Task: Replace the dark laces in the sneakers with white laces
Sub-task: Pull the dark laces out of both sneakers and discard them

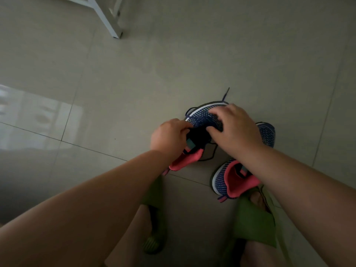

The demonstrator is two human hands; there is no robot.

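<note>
Left hand (169,134) grips near sneaker (200,120) at tongue to steady it; right hand (234,128) fingers pinch dark lace (225,95) w/ intent to unthread. Second sneaker (231,180) sits beside it.

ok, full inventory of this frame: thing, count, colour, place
sneakers: 2, navy with pink lining; one under both hands, one on the floor beneath the right forearm
dark lace: 1 seen, navy, trailing past the held sneaker's toe
floor: grey tiles
white frame: 1, top left
slippers: 2, green, left, right, bottom, on the feet
left hand: on the sneaker's tongue
right hand: on the lacing
</note>
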